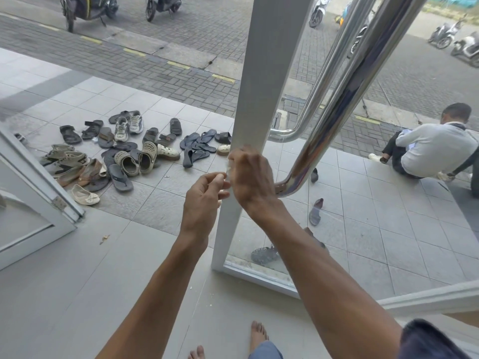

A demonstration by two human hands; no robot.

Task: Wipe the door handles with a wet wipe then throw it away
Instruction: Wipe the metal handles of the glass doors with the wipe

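head view:
left hand: raised in front of the white door frame, thumb and fingertips pinching one end of the wet wipe.
right hand: just beside the left, fingers curled onto the other end of the wipe (mostly hidden behind the hand).
wet wipe: small, pale, held between both hands, level with the lower bend of the handle.
door handles: near steel bar just right of the hands, not touched; outer bar behind the glass.
floor: pile of sandals and shoes outside; seated person at right.
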